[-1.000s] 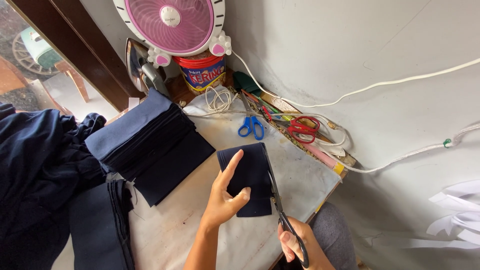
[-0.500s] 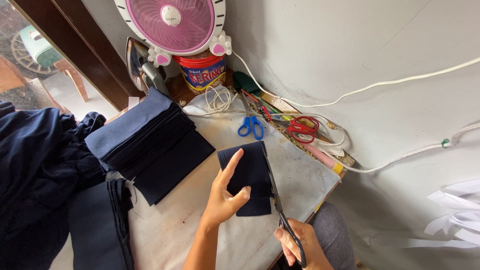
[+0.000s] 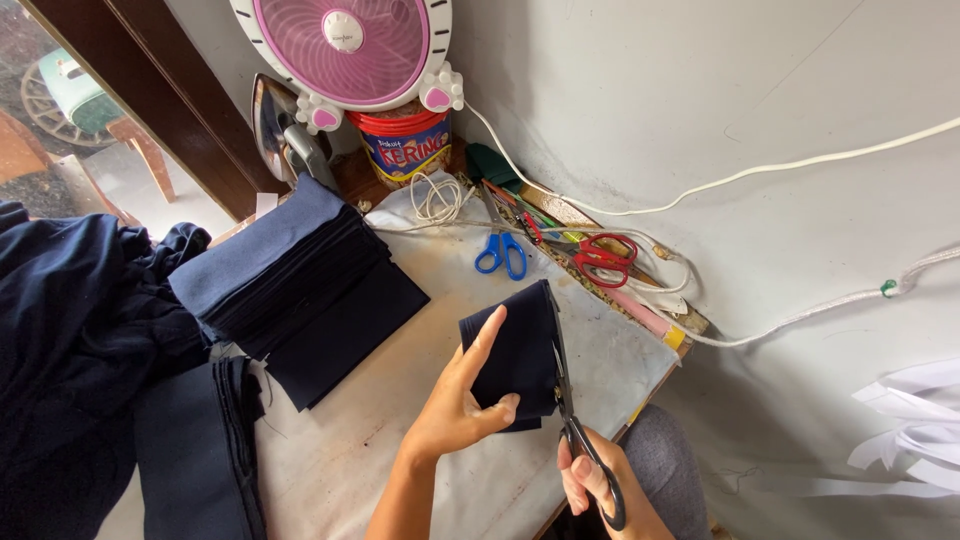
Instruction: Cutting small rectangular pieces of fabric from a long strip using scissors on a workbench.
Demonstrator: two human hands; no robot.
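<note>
Two hands are working over the near edge of a pale worktable (image 3: 400, 440). The left hand (image 3: 455, 410) is pinching a folded piece of dark navy fabric (image 3: 515, 350), thumb pressing its lower front and forefinger stretching up along its left edge, lifting it just above the table. The right hand (image 3: 590, 485) is closing its fingers through the handles of black shears (image 3: 565, 400), whose blades are running up the fabric's right edge, touching it.

Left of the hands, a tall stack of cut navy pieces (image 3: 290, 280) is lying on the table, with a second flatter pile (image 3: 200, 450) hanging at the table's left edge and loose navy cloth (image 3: 70, 320) heaped beyond it. Behind the fabric, blue-handled scissors (image 3: 502, 250) and red-handled scissors (image 3: 600, 260) are resting near the wall among pencils and a coiled white cord (image 3: 435, 195). A pink desk fan (image 3: 345, 45), a red tin (image 3: 405, 140) and a clothes iron (image 3: 285, 135) are standing at the back corner. White cables (image 3: 720, 180) are trailing across the grey wall.
</note>
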